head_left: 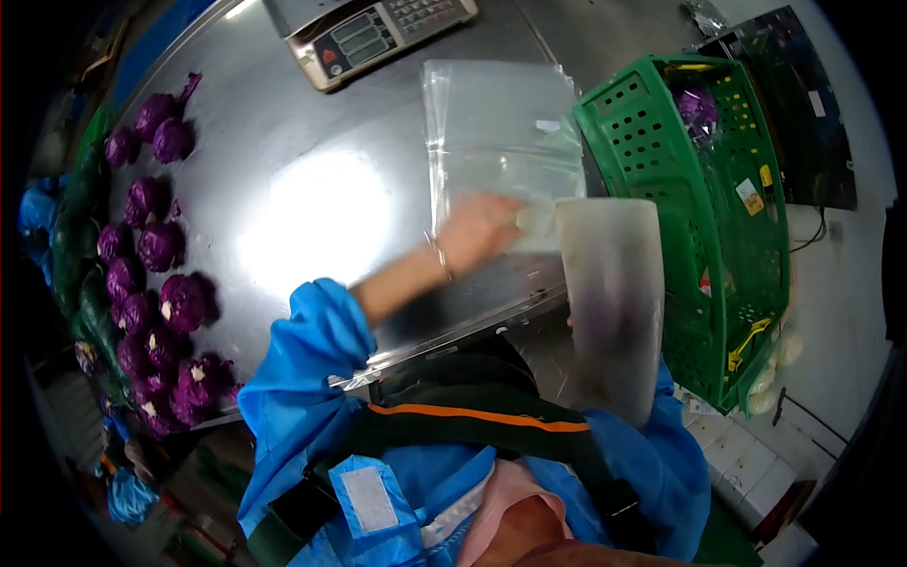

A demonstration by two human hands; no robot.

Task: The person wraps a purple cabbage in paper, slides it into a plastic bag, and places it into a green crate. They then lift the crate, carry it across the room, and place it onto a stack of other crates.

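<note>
My left hand (pixel 477 231) reaches across my front over a stack of clear plastic bags (pixel 501 113) on the steel table. Motion smears its fingers, and a pale rounded patch beside them is too blurred to name. On the right, a cloudy plastic bag (pixel 612 250) hangs upright before my right arm, beyond the table's front edge. A dim purple shape shows through its lower half. My right hand (pixel 570 322) is mostly hidden by this bag; only a bit of finger shows at its left edge, gripping it.
Several red cabbages (pixel 156 246) lie along the table's left side, beside long dark green vegetables (pixel 77 231). A digital scale (pixel 378 38) stands at the back. To the right, a green crate (pixel 694 217) holds a wrapped red cabbage (pixel 697 109).
</note>
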